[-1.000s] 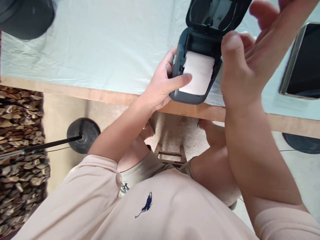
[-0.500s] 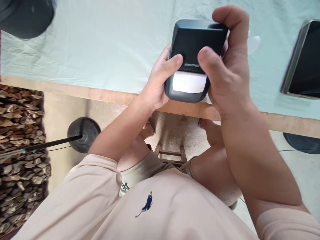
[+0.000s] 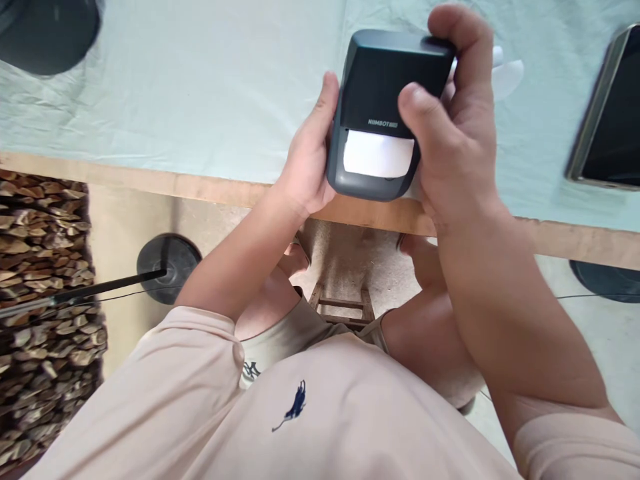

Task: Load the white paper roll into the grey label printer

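Here's my NIIMBOT label printer (image 3: 373, 110), held up over the near edge of the worktop (image 3: 200, 87), and its lid (image 3: 383, 77) is down now; a second ago it stood wide open! White label paper (image 3: 379, 153) shows below it. My right hand (image 3: 455, 150) clamps the right side, thumb on the lid. My left thumb has come off the top; that left hand (image 3: 310, 157) lies against the left side, fingers hidden, grip impossible to tell. Smartphone (image 3: 613, 120) well off right.
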Demonstrator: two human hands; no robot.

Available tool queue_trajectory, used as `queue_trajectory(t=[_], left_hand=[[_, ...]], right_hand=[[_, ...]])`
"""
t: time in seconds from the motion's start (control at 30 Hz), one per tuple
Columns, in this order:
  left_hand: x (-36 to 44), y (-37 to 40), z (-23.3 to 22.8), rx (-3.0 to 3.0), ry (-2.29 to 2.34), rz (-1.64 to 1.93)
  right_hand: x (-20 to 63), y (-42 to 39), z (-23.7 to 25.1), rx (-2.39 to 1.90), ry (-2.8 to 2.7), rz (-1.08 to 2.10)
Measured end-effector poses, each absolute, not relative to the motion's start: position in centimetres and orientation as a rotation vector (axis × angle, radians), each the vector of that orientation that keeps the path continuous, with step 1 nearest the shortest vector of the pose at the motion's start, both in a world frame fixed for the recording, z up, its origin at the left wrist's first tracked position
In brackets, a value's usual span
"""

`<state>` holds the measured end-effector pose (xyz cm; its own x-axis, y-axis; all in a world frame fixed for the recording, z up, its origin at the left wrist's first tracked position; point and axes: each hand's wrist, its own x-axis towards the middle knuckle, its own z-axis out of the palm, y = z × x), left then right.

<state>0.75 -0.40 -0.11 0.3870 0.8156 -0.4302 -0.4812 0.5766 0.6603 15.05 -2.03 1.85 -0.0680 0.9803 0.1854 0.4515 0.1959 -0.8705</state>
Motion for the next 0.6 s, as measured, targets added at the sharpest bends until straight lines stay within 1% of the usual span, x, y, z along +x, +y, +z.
queue_trajectory(t=[0.07, 0.13, 0.23, 0.33, 0.4, 0.5, 0.53, 0.6], left_hand=[[0.8, -0.2, -0.3, 0.481, 0.766, 0.893], [1.0, 0.0, -0.2, 0.504, 0.726, 0.899], [1.1, 0.2, -0.1, 0.546, 0.737, 0.919], [1.1, 0.3, -0.2, 0.590, 0.817, 0.895], [1.1, 0.3, -0.1, 0.612, 0.856, 0.863], [1.3, 0.2, 0.1, 0.636, 0.843, 0.870], [1.4, 0.1, 0.2, 0.636, 0.827, 0.881], [1.4, 0.1, 0.3, 0.617, 0.795, 0.903]], right_hand=[[15.4, -1.6, 1.3, -1.254, -1.471, 0.888], [15.7, -1.4, 1.1, -1.136, -1.403, 0.954], [16.2, -1.5, 1.5, -1.046, -1.433, 1.039], [16.7, -1.8, 2.4, -1.076, -1.521, 1.078], [17.0, -1.7, 3.0, -1.172, -1.582, 0.989], [17.0, -1.3, 3.8, -1.328, -1.626, 0.759], [16.9, -1.1, 4.0, -1.345, -1.646, 0.721], [16.7, -1.0, 4.6, -1.358, -1.686, 0.747]])
